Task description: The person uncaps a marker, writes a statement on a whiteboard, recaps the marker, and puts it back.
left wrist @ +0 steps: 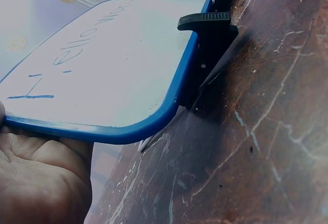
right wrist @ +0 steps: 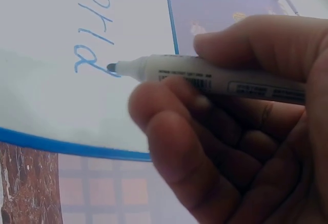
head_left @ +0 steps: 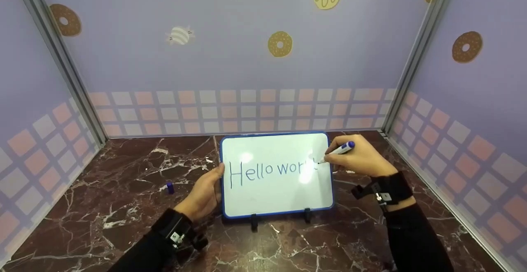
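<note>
A blue-framed whiteboard (head_left: 271,198) leans upright on black stand clips (head_left: 254,222), with "Hello world" handwritten across it in blue. My left hand (head_left: 204,191) grips its left edge, thumb at the front and fingers behind; the left wrist view shows this hand (left wrist: 46,178) under the blue frame. In my right hand (head_left: 360,156) a white marker (head_left: 342,148) with a blue end is pinched between thumb and fingers. Its dark tip is at the last letter in the right wrist view, where the marker (right wrist: 179,73) points left. Whether the tip touches the board I cannot tell.
A small blue marker cap (head_left: 170,188) stands on the dark red marbled table (head_left: 136,222), left of my left hand. Purple walls (head_left: 230,70) with pink and white checks and doughnut pictures enclose the table at the back and both sides.
</note>
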`<state>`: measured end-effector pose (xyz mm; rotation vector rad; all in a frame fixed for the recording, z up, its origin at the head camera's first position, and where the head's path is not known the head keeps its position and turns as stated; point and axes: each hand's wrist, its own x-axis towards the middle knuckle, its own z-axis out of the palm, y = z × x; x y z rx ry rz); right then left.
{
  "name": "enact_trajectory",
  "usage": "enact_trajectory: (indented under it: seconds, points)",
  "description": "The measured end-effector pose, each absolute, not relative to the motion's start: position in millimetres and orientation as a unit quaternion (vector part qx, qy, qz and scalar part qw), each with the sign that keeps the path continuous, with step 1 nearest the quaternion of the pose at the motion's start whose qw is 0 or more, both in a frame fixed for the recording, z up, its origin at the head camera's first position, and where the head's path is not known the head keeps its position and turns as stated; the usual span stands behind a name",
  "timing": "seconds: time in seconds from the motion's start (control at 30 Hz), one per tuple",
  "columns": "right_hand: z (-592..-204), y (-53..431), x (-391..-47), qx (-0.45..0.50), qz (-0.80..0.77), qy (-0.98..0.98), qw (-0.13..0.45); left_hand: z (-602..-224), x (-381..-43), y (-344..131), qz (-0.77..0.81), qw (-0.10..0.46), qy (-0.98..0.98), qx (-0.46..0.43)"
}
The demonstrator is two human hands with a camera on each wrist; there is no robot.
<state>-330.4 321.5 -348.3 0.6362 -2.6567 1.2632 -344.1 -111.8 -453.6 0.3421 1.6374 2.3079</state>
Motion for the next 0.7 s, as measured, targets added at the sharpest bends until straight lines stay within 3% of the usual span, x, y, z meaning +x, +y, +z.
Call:
enact_trajectory:
  seconds: [0.7]
  points:
    - [-350.3,326.2,-333.7,0.208,0.391,-0.888,0.127,-453.4,-343.4,-112.0,0.808,0.150,0.555,0.126]
